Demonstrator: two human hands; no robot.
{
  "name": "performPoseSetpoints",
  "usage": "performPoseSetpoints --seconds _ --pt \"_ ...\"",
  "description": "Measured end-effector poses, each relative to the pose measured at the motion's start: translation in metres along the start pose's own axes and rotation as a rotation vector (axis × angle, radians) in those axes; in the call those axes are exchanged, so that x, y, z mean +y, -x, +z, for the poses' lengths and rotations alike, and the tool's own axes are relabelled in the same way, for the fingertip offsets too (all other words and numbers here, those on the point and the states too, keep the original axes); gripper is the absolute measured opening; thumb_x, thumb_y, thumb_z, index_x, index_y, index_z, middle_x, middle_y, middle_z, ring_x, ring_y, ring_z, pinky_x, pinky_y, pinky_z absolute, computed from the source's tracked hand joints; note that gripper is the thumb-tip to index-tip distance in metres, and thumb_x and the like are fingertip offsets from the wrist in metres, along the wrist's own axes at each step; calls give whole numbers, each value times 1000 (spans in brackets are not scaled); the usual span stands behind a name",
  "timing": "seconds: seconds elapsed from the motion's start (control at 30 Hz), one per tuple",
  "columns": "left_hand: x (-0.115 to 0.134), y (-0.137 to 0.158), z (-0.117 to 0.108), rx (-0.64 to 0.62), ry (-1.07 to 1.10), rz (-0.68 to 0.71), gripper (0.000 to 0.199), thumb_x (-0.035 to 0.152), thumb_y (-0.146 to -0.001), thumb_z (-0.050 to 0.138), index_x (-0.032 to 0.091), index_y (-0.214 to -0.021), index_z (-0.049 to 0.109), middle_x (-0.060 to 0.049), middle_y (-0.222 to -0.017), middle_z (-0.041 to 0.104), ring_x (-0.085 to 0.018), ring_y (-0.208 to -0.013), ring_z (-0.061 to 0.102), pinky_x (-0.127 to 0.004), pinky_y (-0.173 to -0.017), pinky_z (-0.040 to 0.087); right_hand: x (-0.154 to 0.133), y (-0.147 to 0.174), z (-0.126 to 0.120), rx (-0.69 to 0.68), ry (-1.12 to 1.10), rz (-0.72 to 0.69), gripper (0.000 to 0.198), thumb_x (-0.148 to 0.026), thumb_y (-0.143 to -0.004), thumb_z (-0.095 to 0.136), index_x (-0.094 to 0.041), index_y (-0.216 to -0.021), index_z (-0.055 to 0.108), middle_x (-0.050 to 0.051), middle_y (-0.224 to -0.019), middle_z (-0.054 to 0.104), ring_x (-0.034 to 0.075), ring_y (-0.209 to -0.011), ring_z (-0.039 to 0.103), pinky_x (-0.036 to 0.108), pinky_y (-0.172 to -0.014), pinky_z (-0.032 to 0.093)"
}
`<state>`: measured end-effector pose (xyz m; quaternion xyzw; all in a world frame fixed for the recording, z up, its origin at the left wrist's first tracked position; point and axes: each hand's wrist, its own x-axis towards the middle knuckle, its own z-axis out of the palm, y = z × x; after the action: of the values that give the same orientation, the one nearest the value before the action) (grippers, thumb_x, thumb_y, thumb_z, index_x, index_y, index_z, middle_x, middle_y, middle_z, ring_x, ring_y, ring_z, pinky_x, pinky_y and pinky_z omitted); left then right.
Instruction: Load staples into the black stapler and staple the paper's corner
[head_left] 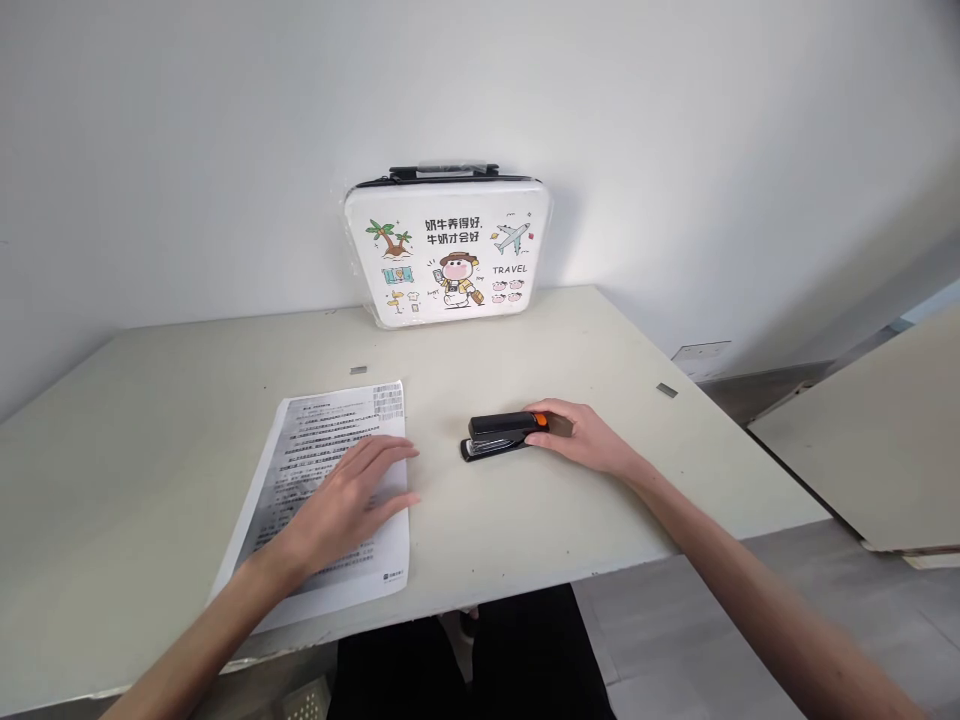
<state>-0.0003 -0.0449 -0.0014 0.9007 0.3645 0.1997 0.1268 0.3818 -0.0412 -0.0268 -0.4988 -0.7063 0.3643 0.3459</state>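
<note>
A black stapler [499, 432] with an orange patch at its rear lies on the table, its front end pointing left. My right hand [581, 433] grips its rear end between thumb and fingers. To the left, printed paper [322, 520] rests flat near the table's front edge, covered with dark lines of text and code-like blocks in its top right corner. Over the paper's right part is my left hand [352, 495], palm down, fingers stretched out and thumb apart. Part of the text is hidden under that hand and forearm.
A white case [450, 255] with cartoon travel prints and a black handle stands against the wall at the back of the pale table [480, 545]. Small grey staple strips [358, 370] lie behind the paper and at the right edge [667, 390]. Another pale surface [877, 440] is at far right.
</note>
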Motion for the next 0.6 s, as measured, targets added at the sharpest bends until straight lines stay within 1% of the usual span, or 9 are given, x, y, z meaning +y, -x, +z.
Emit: performPoseSetpoints --seconds 0.07,0.1,0.17,0.2,0.27,0.33,0.4,0.47,0.6 --pt "-3 37 -11 -40 -76 -29 58 52 -100 64 42 -155 48 -4 -159 54 -34 -148 49 -56 -120 44 1 1 0 0 13 0 32 -47 -91 72 -30 -118 73 3 -119 76 26 -110 69 41 -101 53" --pt "-2 54 -14 -65 -119 -26 70 56 -98 65 44 -162 39 -3 -164 48 -36 -153 42 -58 -122 41 1 1 0 2 23 2 32 -48 -91 71 -30 -118 74 3 -119 76 27 -110 69 41 -101 54" --pt "3 84 -15 -136 -193 -20 95 65 -93 68 39 -170 20 -5 -172 33 -39 -159 29 -61 -125 35 2 2 1 9 46 4 34 -49 -91 72 -30 -118 74 3 -119 76 27 -112 69 41 -101 53" --pt "9 96 -14 -161 -229 -25 101 68 -93 67 35 -172 13 -7 -174 28 -40 -160 24 -62 -126 32 3 2 1 14 59 6 34 -50 -91 72 -30 -118 74 3 -120 76 28 -112 69 41 -102 53" --pt "22 111 -9 -193 -284 -20 98 64 -98 62 30 -172 8 -8 -176 20 -40 -161 19 -62 -127 30 3 3 2 23 83 10 36 -53 -90 72 -29 -117 74 4 -121 76 28 -113 69 42 -102 53" --pt "36 117 -3 -214 -312 6 80 49 -107 53 30 -172 11 -6 -177 16 -39 -162 17 -60 -127 31 2 4 4 29 98 19 37 -55 -90 72 -28 -117 74 4 -120 76 29 -113 69 42 -103 52" --pt "49 118 2 -229 -314 29 66 29 -111 42 32 -172 15 -3 -178 13 -37 -162 15 -59 -127 32 2 5 5 35 105 24 38 -56 -91 72 -28 -116 73 4 -120 76 29 -113 69 42 -104 51" --pt "60 115 8 -220 -297 40 66 16 -110 37 32 -171 17 -2 -177 14 -36 -163 14 -59 -127 33 3 7 6 40 108 27 39 -57 -91 71 -28 -116 73 4 -120 76 28 -113 69 42 -104 51" --pt "77 106 17 -161 -246 38 70 11 -108 37 31 -171 15 -2 -177 17 -34 -162 16 -59 -126 35 3 9 7 50 104 28 38 -57 -92 71 -29 -118 73 4 -119 76 28 -113 69 41 -103 52"
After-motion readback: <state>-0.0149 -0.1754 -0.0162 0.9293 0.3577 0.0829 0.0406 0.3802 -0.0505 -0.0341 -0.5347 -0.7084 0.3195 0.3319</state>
